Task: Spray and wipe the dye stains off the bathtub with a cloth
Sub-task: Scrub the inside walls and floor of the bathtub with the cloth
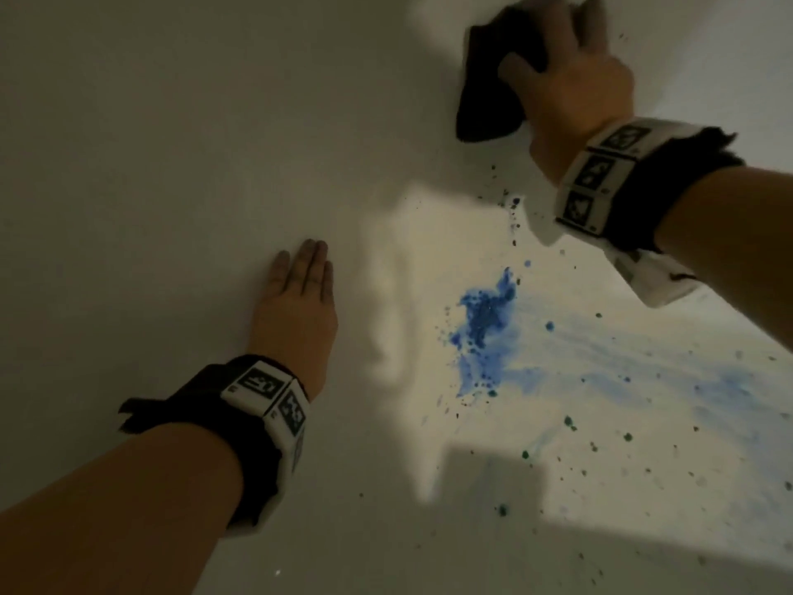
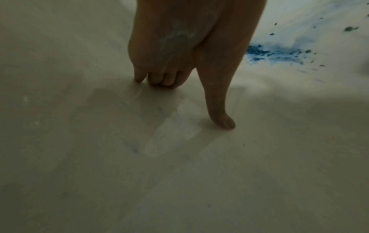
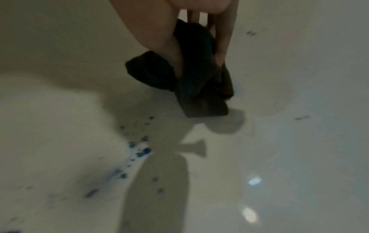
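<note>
The right hand (image 1: 570, 75) grips a dark bunched cloth (image 1: 489, 100), thumb and fingers curled round it, against the white bathtub (image 1: 150, 143) surface toward its far side. The left hand (image 1: 296, 302) rests open on the tub surface, fingers straight and together, holding nothing. Between the two hands, nearer the tub's right side, lies a blue dye stain (image 1: 485, 328) with a pale blue smear and dark green specks (image 1: 568, 422) scattered around it

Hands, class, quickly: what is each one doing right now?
Left hand: open, fingers flat on the white bathtub surface, holding nothing.
Right hand: closed on the dark crumpled cloth, held beyond the blue dye stain.
</note>
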Demonstrator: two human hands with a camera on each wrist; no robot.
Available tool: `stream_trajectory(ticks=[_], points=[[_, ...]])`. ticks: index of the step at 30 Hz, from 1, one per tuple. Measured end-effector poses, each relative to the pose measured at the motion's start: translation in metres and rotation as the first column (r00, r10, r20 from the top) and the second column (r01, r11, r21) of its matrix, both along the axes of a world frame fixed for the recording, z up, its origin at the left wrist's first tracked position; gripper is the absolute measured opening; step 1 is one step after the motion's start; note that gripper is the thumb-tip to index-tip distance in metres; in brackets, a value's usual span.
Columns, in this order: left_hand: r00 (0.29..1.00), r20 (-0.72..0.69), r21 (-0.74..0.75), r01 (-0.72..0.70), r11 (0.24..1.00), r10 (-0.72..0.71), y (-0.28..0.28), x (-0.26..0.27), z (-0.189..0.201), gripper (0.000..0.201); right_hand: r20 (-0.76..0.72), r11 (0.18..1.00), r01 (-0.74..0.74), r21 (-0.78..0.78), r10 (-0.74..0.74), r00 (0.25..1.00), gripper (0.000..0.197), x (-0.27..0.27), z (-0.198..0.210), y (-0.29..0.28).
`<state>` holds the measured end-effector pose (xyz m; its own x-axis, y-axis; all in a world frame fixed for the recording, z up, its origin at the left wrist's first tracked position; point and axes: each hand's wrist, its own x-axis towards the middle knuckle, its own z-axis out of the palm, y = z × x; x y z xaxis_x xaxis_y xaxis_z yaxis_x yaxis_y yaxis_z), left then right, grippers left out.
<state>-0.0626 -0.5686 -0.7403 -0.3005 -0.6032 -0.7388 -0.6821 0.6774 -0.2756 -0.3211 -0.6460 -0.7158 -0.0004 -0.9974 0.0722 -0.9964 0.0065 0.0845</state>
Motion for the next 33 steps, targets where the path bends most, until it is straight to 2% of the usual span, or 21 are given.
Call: stream_trajectory(ticks=[2,4,7,11,13,14,15,16,17,19,20,21,22,23,24,26,29,31,33], points=[[0.999,-0.036,-0.001,-0.031,1.0,0.031,0.002,0.0,-0.004,0.089,0.076,0.988,0.03,0.152,-0.042,0.996,0.047,0.016,-0.014,-0.006],[0.994,-0.09,-0.026,-0.065,0.998,0.063,0.003,-0.004,-0.009,0.08,0.024,0.93,-0.064,0.363,0.06,0.998,0.05,0.035,-0.032,-0.005],[0.99,-0.114,-0.04,-0.088,0.995,0.083,0.005,-0.008,-0.017,0.065,0.065,0.871,-0.209,0.445,0.202,0.977,0.038,0.063,-0.051,0.02],[0.98,-0.183,-0.079,-0.089,0.993,0.074,0.008,-0.006,-0.024,0.056,0.116,0.744,-0.468,0.476,0.475,0.873,0.035,0.068,-0.064,0.087],[0.975,-0.217,-0.097,-0.078,0.992,0.055,0.008,-0.003,-0.028,0.057,0.181,0.605,-0.528,0.596,0.54,0.822,0.031,0.067,-0.05,0.097],[0.964,-0.262,-0.142,-0.074,0.987,0.035,0.008,-0.003,-0.031,0.061,0.199,0.539,-0.493,0.683,0.512,0.836,0.039,0.062,-0.041,0.101],[0.944,-0.33,-0.192,-0.079,0.978,0.012,0.008,-0.003,-0.033,0.066,0.205,0.557,-0.491,0.67,0.497,0.843,0.054,0.058,-0.03,0.104],[0.926,-0.377,-0.235,-0.083,0.968,-0.012,0.008,-0.006,-0.032,0.069,0.222,0.654,-0.51,0.558,0.475,0.852,0.066,0.052,-0.019,0.106],[0.929,-0.371,-0.246,-0.102,0.964,0.004,0.008,-0.007,-0.029,0.069,0.215,0.762,-0.469,0.447,0.418,0.883,0.072,0.044,-0.012,0.105],[0.932,-0.362,-0.203,-0.1,0.974,0.02,0.008,-0.004,-0.03,0.068,0.216,0.943,-0.288,0.165,0.251,0.944,0.073,0.029,0.016,0.085],[0.913,-0.407,-0.251,-0.101,0.963,-0.011,0.004,-0.003,-0.032,0.074,0.235,0.985,-0.172,0.001,0.167,0.958,0.066,0.023,0.036,0.067],[0.902,-0.431,-0.288,-0.126,0.949,-0.011,0.0,-0.006,-0.029,0.077,0.256,0.992,-0.034,-0.118,0.064,0.964,0.053,0.014,0.056,0.047],[0.92,-0.391,-0.277,-0.117,0.954,-0.001,-0.001,-0.007,-0.026,0.075,0.222,0.978,0.063,-0.199,-0.018,0.975,0.042,0.0,0.069,0.031],[0.919,-0.394,-0.259,-0.102,0.961,-0.008,0.001,-0.007,-0.03,0.07,0.15,0.969,0.08,-0.233,-0.046,0.988,0.038,-0.01,0.084,0.014],[0.908,-0.418,-0.196,-0.112,0.974,0.02,0.004,-0.006,-0.031,0.062,0.057,0.978,0.044,-0.203,-0.033,0.998,0.037,-0.017,0.095,0.001],[0.886,-0.461,-0.221,-0.163,0.962,0.044,0.003,-0.006,-0.033,0.059,-0.055,0.988,-0.088,-0.123,0.082,0.995,0.041,-0.027,0.088,-0.01],[0.867,-0.492,-0.234,-0.215,0.948,0.075,0.011,-0.005,-0.052,0.061,-0.008,0.991,-0.004,0.133,0.005,1.0,0.046,-0.01,0.045,-0.008],[0.826,-0.555,-0.212,-0.248,0.945,0.093,0.011,-0.004,-0.051,0.04,-0.035,0.912,0.037,0.408,-0.025,0.999,0.046,0.007,0.011,0.002],[0.81,-0.58,-0.21,-0.25,0.945,0.086,0.011,-0.005,-0.053,0.04,-0.025,0.833,0.025,0.553,-0.013,1.0,0.047,0.018,-0.023,0.019]])
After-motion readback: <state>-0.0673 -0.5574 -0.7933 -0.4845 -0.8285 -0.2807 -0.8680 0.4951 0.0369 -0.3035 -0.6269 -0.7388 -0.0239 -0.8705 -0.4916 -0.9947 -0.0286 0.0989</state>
